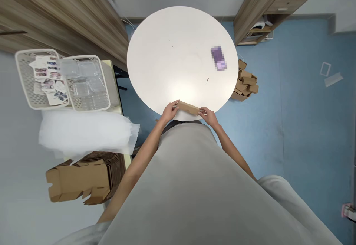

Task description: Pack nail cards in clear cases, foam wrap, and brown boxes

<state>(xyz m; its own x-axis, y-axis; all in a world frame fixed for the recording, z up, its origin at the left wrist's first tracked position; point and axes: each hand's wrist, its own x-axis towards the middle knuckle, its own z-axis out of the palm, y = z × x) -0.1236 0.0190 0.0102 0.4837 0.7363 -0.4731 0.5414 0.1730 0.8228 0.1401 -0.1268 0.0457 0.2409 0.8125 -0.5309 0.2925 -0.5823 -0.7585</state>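
A small brown cardboard box (188,108), long and narrow, is held between my two hands at the near edge of the round white table (178,44). My left hand (170,111) grips its left end with fingers and thumb. At the right end, my right hand (208,116) pinches the box's corner. The box looks closed from here, and its far side and underside are out of sight. Farther back on the table's right lies a purple, blurred-out rectangular item (218,58), apart from both hands.
On my left stand a white basket of printed cards (22,78) and another of clear plastic boxes (89,83). White translucent sheets (86,131) and stacked flat cardboard boxes (80,178) lie nearer. Folded brown boxes (244,83) fill a carton right of the table, below a wooden cabinet (256,7).
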